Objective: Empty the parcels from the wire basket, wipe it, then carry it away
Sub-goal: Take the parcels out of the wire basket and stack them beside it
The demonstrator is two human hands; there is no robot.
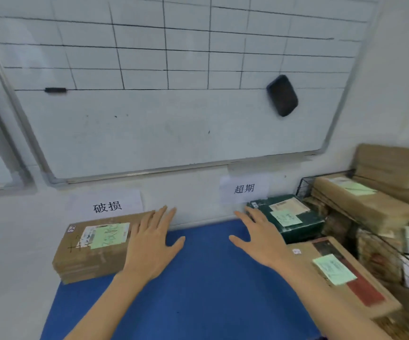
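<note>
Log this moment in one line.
left hand open | right hand open | both over blue mat | black wire basket holds brown cardboard parcels

The desk (pixel 198 290) is plain bright blue against a white wall, and the whiteboard (pixel 174 123) above it is white with a hand-drawn black grid, a black eraser (pixel 282 95) and a black marker (pixel 55 90). The left sign (pixel 107 204) and the right sign (pixel 243 188) are white paper with black characters. The left parcel (pixel 85 261) is brown cardboard with a pale green note in dark ink, the dark green parcel (pixel 306 225) bears a tan label and a pale green note, a 3rd brown parcel (pixel 345 268) shows a red strip, a dark band and a pale green note, and the wire basket (pixel 305 186) is black.
</note>
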